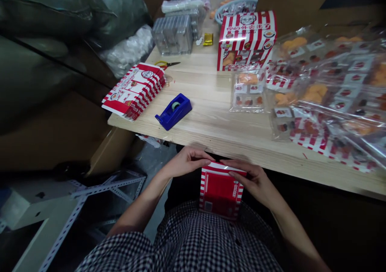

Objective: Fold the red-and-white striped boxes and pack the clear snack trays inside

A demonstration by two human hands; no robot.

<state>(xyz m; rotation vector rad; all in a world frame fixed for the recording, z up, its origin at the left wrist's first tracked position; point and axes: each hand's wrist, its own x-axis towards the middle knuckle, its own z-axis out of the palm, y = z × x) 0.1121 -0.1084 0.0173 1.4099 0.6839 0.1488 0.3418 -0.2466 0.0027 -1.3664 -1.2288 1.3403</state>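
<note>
A red-and-white striped carton (221, 191) stands on my lap against the checked shirt, below the table's front edge. At its upper left corner my left hand (191, 161) pinches the top edge between thumb and fingers. My right hand (249, 175) grips the upper right corner, thumb on the near face and fingers along the top. The carton's far side is hidden. Nearest on the table is a blue tape dispenser (177, 111). To its left lies a stack of flat striped cartons (137, 89).
A folded striped box (245, 41) stands at the back. Clear-wrapped packs (331, 83) pile up on the right, with a single pack (248, 89) beside them. Scissors (167, 64), clear plastic cases (173, 33), a gold packet (208, 39) and a bowl (221, 13) sit farther back.
</note>
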